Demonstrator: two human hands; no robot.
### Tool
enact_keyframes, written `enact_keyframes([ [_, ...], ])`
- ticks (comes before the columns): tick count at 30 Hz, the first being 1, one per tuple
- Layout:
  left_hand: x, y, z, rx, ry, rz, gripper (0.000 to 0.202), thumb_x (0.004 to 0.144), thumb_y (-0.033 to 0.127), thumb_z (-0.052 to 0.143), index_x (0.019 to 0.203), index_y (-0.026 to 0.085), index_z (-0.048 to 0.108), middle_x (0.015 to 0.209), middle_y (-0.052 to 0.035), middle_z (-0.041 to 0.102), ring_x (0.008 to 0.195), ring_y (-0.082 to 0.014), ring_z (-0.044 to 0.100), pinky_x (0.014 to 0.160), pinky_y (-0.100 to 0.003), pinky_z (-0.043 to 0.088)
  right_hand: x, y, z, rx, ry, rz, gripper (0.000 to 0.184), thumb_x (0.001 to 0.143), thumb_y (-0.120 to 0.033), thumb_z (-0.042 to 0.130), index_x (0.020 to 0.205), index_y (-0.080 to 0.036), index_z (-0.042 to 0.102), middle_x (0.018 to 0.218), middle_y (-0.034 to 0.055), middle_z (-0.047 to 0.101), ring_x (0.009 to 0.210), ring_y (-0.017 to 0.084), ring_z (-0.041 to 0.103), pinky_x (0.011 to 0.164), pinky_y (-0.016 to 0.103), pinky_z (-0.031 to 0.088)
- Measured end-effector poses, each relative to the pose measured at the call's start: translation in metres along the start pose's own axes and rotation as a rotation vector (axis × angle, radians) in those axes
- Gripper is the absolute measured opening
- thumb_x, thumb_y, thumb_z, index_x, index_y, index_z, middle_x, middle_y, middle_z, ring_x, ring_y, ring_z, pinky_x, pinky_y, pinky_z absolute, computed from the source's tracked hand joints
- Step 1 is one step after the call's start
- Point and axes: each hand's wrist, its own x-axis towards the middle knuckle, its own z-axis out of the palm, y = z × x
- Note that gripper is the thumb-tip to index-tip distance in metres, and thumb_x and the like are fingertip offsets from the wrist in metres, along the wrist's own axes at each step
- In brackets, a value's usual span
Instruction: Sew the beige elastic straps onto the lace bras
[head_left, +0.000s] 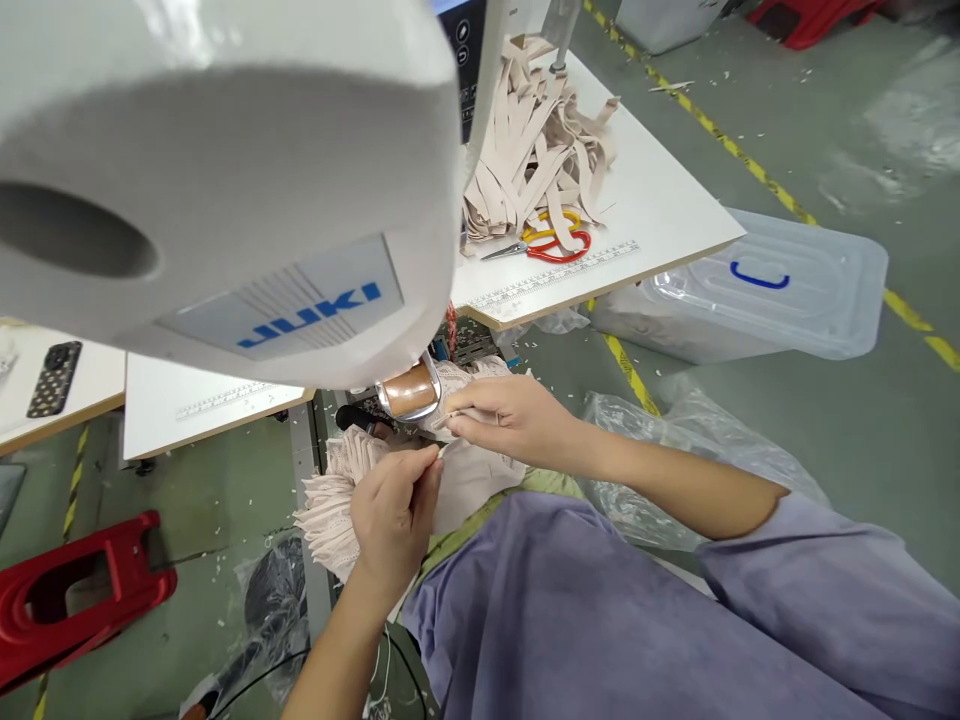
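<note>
Fingers of both hands pinch pale fabric [472, 478] just below the sewing machine [225, 130]: the right hand [517, 420] presses thumb and fingers onto a narrow pale fold, while the left hand [394, 505] brings thumb and forefinger together, seemingly on an edge of the same fabric. The two pinches sit close together, probably to keep the stretch between them flat and under control. The fabric hangs from the grip toward the lap, and a pleated bundle [330, 510] bunches just left of the left hand, perhaps kept there so it feeds without dragging.

Beyond the grip, up and to the right, a heap of strips [525, 150] and scissors [559, 240] lie on the white tabletop [660, 195], presumably parked within the right hand's reach.

The metal-rimmed guard [410, 390] stands just ahead of the fingers and the machine head overhangs them, so forward and upward movement looks tight. The tabletop's edge ends short of the right wrist; more room lies toward the body and out to the right.
</note>
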Motion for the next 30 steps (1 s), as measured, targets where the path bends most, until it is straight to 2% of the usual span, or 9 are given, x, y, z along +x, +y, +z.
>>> enact_keyframes([
  [4,0.009,0.006,-0.006,0.004,-0.002,0.045,0.009,0.092,0.020,0.063,0.097,0.020,0.070,0.084,-0.0032,0.077,0.071,-0.0135,0.071,0.061,-0.022,0.053,0.008,-0.006,-0.012,0.040,-0.155,-0.045,0.019,0.093,-0.027,0.053,0.089,-0.019,0.069,0.081,-0.0003,0.069,0.073,0.013,0.058,0.067,0.024,0.038],
  [10,0.015,0.004,-0.008,-0.007,-0.033,0.020,0.006,0.091,0.020,0.064,0.093,0.020,0.070,0.083,-0.0024,0.077,0.068,-0.0123,0.071,0.060,-0.020,0.052,0.012,-0.010,-0.020,0.265,-0.315,0.104,0.017,0.090,-0.025,0.056,0.082,-0.018,0.070,0.077,-0.0014,0.070,0.074,0.013,0.062,0.069,0.024,0.042],
  [14,0.014,0.002,-0.008,-0.018,-0.060,-0.028,0.007,0.091,0.023,0.065,0.092,0.021,0.071,0.080,-0.0010,0.077,0.064,-0.0120,0.070,0.061,-0.021,0.053,0.012,-0.007,-0.022,0.301,-0.360,0.100,0.021,0.091,-0.029,0.056,0.082,-0.018,0.072,0.078,-0.0005,0.072,0.073,0.014,0.063,0.068,0.024,0.043],
  [18,0.017,0.002,-0.009,-0.023,-0.104,-0.101,0.009,0.092,0.026,0.064,0.093,0.023,0.071,0.077,-0.0006,0.075,0.063,-0.0134,0.069,0.062,-0.023,0.054,0.013,-0.008,-0.022,0.263,-0.363,0.035,0.019,0.091,-0.025,0.056,0.085,-0.018,0.072,0.082,-0.0004,0.073,0.074,0.013,0.063,0.068,0.024,0.042],
  [20,0.022,0.001,-0.011,-0.036,-0.167,-0.128,0.013,0.093,0.027,0.061,0.101,0.023,0.071,0.082,-0.0011,0.076,0.066,-0.0144,0.070,0.062,-0.023,0.053,0.013,-0.010,-0.023,0.205,-0.353,0.005,0.018,0.091,-0.022,0.056,0.085,-0.018,0.072,0.081,-0.0004,0.072,0.073,0.013,0.063,0.068,0.024,0.042],
  [22,0.027,0.000,-0.012,-0.048,-0.255,-0.110,0.019,0.095,0.028,0.057,0.109,0.023,0.069,0.086,-0.0016,0.076,0.070,-0.0151,0.070,0.062,-0.024,0.051,0.013,-0.011,-0.023,0.144,-0.351,-0.010,0.017,0.091,-0.022,0.056,0.086,-0.017,0.072,0.080,-0.0002,0.072,0.071,0.013,0.062,0.066,0.024,0.041],
  [25,0.031,-0.003,-0.012,0.014,-0.363,-0.024,0.022,0.100,0.029,0.048,0.098,0.021,0.068,0.078,-0.0011,0.073,0.066,-0.0152,0.067,0.057,-0.024,0.045,0.012,-0.011,-0.023,0.125,-0.344,0.004,0.015,0.091,-0.023,0.058,0.092,-0.018,0.073,0.083,0.0001,0.073,0.074,0.013,0.064,0.067,0.024,0.042],
  [27,0.029,-0.004,-0.008,0.106,-0.340,0.029,0.027,0.101,0.030,0.043,0.087,0.020,0.064,0.070,-0.0010,0.068,0.061,-0.0155,0.062,0.054,-0.026,0.040,0.009,-0.009,-0.020,0.143,-0.301,0.013,0.015,0.091,-0.026,0.060,0.095,-0.019,0.073,0.090,0.0009,0.073,0.081,0.014,0.065,0.072,0.024,0.044],
  [30,0.024,-0.002,0.000,0.197,-0.232,0.070,0.028,0.101,0.028,0.038,0.083,0.020,0.059,0.067,-0.0015,0.062,0.058,-0.0164,0.058,0.053,-0.028,0.034,0.007,-0.009,-0.015,0.085,-0.170,-0.035,0.016,0.092,-0.029,0.061,0.094,-0.020,0.074,0.093,0.0030,0.070,0.086,0.015,0.063,0.076,0.026,0.044],
])
